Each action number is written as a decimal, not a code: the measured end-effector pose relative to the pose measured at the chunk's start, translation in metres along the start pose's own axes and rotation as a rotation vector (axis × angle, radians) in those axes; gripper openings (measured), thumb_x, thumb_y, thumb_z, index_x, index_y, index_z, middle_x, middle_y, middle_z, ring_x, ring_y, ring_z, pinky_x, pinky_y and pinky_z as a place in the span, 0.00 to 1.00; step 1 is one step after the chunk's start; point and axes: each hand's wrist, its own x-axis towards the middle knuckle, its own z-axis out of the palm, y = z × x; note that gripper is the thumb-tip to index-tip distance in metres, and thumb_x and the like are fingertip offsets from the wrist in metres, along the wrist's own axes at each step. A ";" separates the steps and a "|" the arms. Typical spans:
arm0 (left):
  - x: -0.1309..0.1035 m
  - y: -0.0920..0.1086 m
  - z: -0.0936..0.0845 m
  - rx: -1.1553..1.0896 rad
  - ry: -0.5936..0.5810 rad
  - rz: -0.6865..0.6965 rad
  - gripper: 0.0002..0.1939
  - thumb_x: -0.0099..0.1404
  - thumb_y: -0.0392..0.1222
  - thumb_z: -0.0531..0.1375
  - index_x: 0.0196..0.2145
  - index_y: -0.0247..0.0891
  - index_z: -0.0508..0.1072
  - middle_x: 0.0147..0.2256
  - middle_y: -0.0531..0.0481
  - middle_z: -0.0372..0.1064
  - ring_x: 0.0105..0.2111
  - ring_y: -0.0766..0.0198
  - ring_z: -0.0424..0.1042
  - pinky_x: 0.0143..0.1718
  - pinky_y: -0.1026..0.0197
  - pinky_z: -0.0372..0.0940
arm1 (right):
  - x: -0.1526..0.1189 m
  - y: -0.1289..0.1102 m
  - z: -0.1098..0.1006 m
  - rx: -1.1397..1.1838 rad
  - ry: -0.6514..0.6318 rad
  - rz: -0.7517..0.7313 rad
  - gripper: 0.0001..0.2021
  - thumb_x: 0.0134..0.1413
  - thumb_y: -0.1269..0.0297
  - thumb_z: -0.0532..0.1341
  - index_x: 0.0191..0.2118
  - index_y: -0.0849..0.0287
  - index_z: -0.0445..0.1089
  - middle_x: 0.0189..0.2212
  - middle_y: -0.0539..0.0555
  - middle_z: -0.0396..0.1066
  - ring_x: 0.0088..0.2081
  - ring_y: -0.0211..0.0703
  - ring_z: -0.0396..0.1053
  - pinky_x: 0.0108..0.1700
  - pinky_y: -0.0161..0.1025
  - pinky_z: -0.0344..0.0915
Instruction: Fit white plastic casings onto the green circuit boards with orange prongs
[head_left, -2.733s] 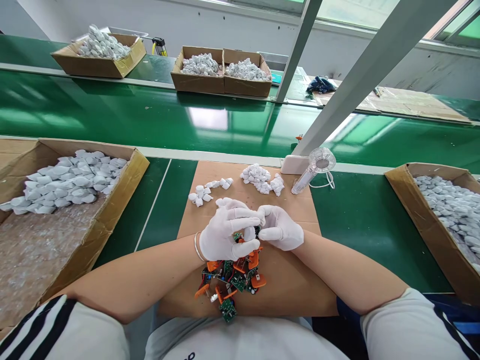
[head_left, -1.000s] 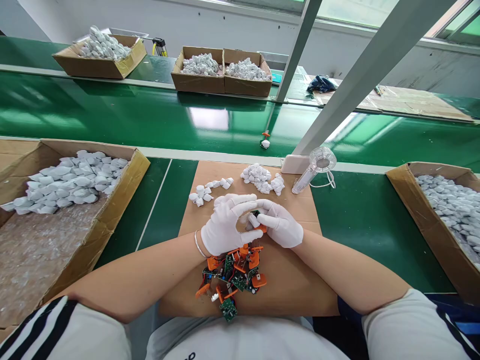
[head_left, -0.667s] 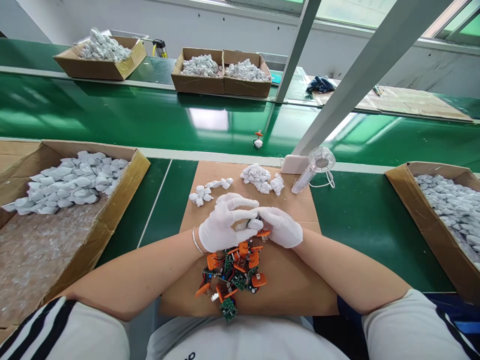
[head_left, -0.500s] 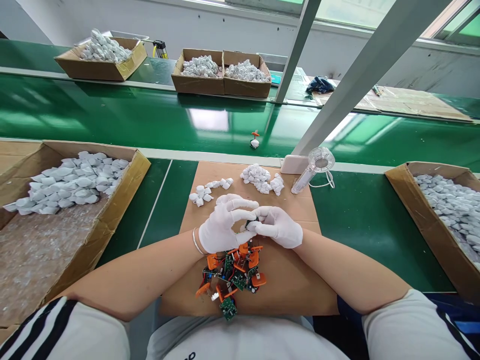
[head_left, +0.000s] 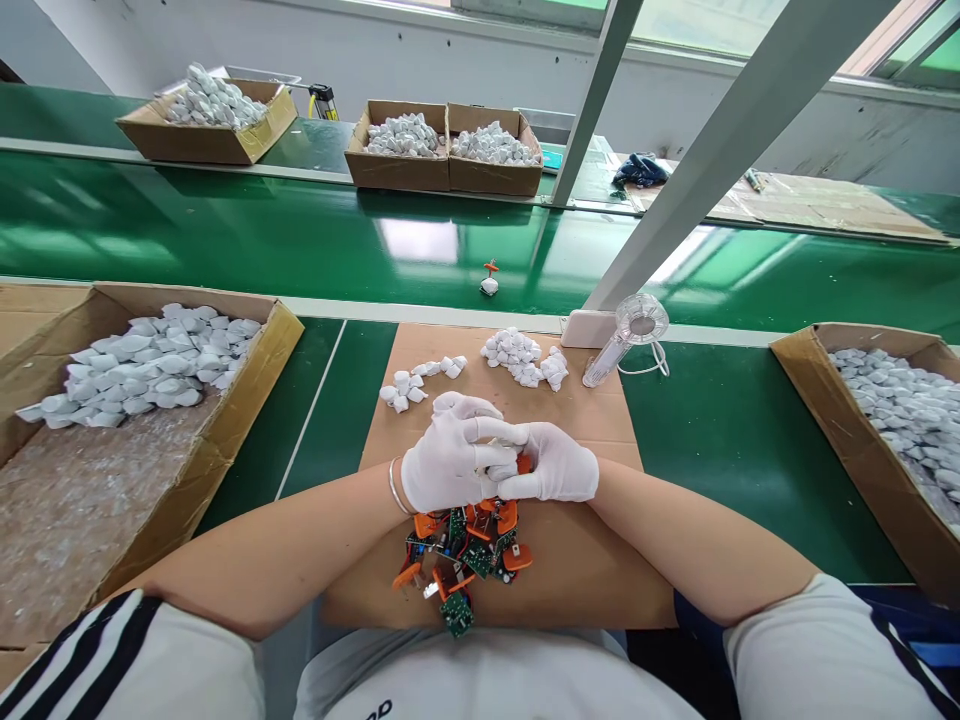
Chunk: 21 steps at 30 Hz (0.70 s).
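In the head camera's view, both hands, in white gloves, met over a brown cardboard sheet (head_left: pixel 585 560). The right hand (head_left: pixel 559 462) was bent inward, its thumb and fingers grasping a small part, of which an orange portion (head_left: pixel 524 463) showed in the gap between them. The left hand (head_left: pixel 450 460) came in from the other side, fingers partly bent and reaching across to the right hand's fingertips; its fingers lay against the same part, but whether they pinched it could not be told, since the gloves hid most of it. A bracelet (head_left: pixel 395 488) circled the left wrist.

Just below the hands, on the sheet, lay a heap of green circuit boards with orange pieces (head_left: pixel 480 555), the left hand overhanging its upper edge. Beyond the hands, small white pieces lay in groups, one (head_left: pixel 512 352) ahead of the fingertips and another (head_left: pixel 403 390) farther left. Near the sheet's far right corner was a clear handheld device with a round head (head_left: pixel 641 318). A single orange-and-white unit (head_left: pixel 489 285) sat apart on the green belt (head_left: pixel 300 250). Cartons of white pieces stood left (head_left: pixel 251 390) and right (head_left: pixel 832 430), well away from both hands.
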 end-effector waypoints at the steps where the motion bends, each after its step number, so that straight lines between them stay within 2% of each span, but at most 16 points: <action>1: 0.001 0.000 0.000 -0.007 0.026 0.047 0.07 0.52 0.41 0.63 0.23 0.42 0.68 0.33 0.58 0.73 0.37 0.60 0.66 0.39 0.53 0.56 | 0.000 0.000 0.000 -0.012 0.024 0.007 0.12 0.43 0.63 0.69 0.30 0.65 0.69 0.23 0.46 0.62 0.28 0.35 0.61 0.34 0.36 0.63; 3: 0.005 0.001 -0.001 -0.012 0.084 0.156 0.05 0.53 0.39 0.63 0.26 0.43 0.68 0.35 0.57 0.72 0.38 0.60 0.65 0.39 0.53 0.56 | 0.000 0.000 0.002 -0.040 0.076 0.025 0.13 0.42 0.60 0.70 0.28 0.64 0.69 0.23 0.47 0.63 0.28 0.37 0.62 0.33 0.37 0.64; 4: 0.006 0.002 -0.002 -0.015 0.087 0.168 0.05 0.53 0.39 0.62 0.27 0.44 0.68 0.35 0.57 0.72 0.38 0.60 0.64 0.39 0.54 0.56 | -0.001 -0.001 0.002 -0.055 0.093 0.028 0.14 0.41 0.59 0.70 0.27 0.64 0.69 0.23 0.47 0.63 0.29 0.38 0.63 0.33 0.38 0.65; 7: 0.007 0.002 -0.002 -0.035 0.051 0.171 0.05 0.53 0.37 0.62 0.27 0.44 0.68 0.35 0.56 0.71 0.38 0.61 0.65 0.40 0.56 0.59 | -0.001 -0.005 0.005 -0.100 0.105 0.014 0.15 0.38 0.59 0.71 0.25 0.65 0.69 0.23 0.48 0.65 0.31 0.41 0.66 0.35 0.41 0.67; 11: 0.003 0.000 0.000 0.012 -0.008 0.135 0.05 0.53 0.39 0.62 0.27 0.44 0.68 0.33 0.57 0.70 0.37 0.61 0.67 0.39 0.56 0.61 | -0.002 -0.009 0.009 -0.130 0.123 0.005 0.13 0.39 0.61 0.70 0.28 0.65 0.70 0.25 0.48 0.67 0.32 0.42 0.67 0.35 0.40 0.68; 16: 0.001 0.001 0.002 0.028 -0.006 0.154 0.08 0.50 0.38 0.64 0.27 0.44 0.68 0.36 0.57 0.72 0.38 0.59 0.69 0.38 0.51 0.62 | -0.002 -0.008 0.013 -0.097 0.155 0.002 0.13 0.38 0.65 0.70 0.31 0.64 0.71 0.26 0.48 0.67 0.32 0.41 0.67 0.35 0.39 0.68; 18: 0.003 0.004 0.002 0.019 0.050 0.110 0.08 0.50 0.36 0.63 0.28 0.44 0.67 0.36 0.56 0.72 0.37 0.59 0.69 0.36 0.52 0.61 | -0.001 -0.007 0.012 -0.046 0.163 -0.005 0.12 0.41 0.66 0.69 0.33 0.64 0.70 0.26 0.47 0.68 0.32 0.41 0.68 0.36 0.39 0.68; 21: 0.004 0.007 0.001 -0.023 0.176 -0.035 0.12 0.51 0.36 0.63 0.33 0.43 0.66 0.40 0.53 0.72 0.36 0.60 0.70 0.37 0.53 0.62 | 0.000 -0.007 0.009 0.043 0.176 -0.020 0.08 0.45 0.68 0.66 0.32 0.63 0.68 0.27 0.50 0.70 0.31 0.40 0.69 0.37 0.41 0.67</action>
